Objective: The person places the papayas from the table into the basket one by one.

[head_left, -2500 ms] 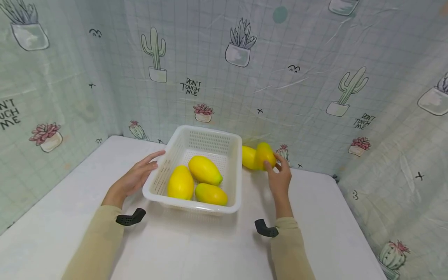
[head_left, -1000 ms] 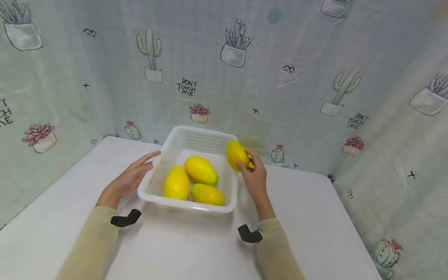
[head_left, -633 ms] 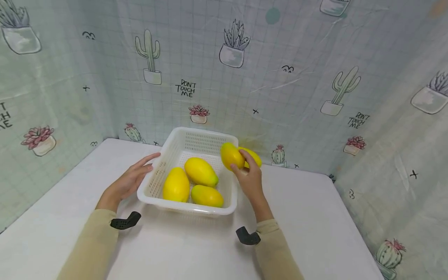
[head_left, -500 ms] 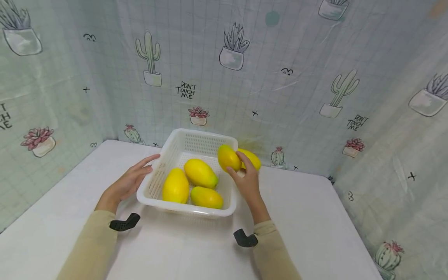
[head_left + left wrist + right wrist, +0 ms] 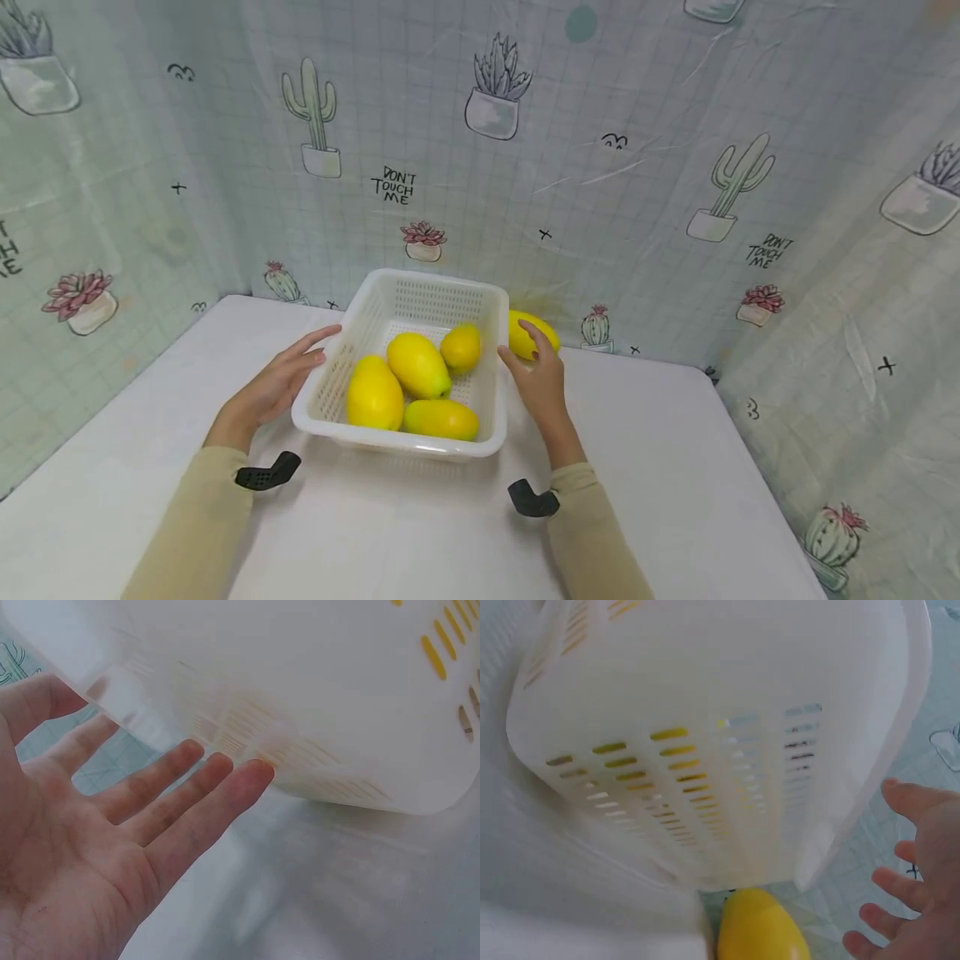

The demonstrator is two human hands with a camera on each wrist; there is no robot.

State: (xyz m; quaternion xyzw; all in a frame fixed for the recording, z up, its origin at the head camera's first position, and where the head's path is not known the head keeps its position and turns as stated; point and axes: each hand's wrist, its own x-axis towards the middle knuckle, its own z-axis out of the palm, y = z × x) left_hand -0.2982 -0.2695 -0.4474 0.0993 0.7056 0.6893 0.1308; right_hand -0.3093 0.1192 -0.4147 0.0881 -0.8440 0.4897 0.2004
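Note:
Several yellow mangoes lie in a white plastic basket (image 5: 397, 436) on the table. The one at the back right, a mango (image 5: 461, 348), sits near the basket's right wall. My left hand (image 5: 277, 385) stays at the basket's left side, its extended fingertips against the wall in the left wrist view. Just outside the right rim is my right hand (image 5: 543, 385), thumb and fingers spread with nothing between them. Beyond its fingers another mango (image 5: 757, 930) rests on the table, tucked against the basket's right side; the hand partly hides it in the head view.
The white table (image 5: 637, 483) runs back to a hanging curtain (image 5: 637, 208) printed with cacti, which also encloses both sides. A black wrist mount (image 5: 268, 472) juts from the left sleeve and another wrist mount (image 5: 533, 498) from the right.
My right hand carried a mango from beside the basket leftward over the rim and let it go inside. The hand has since drawn back to the right rim; the left hand kept its place.

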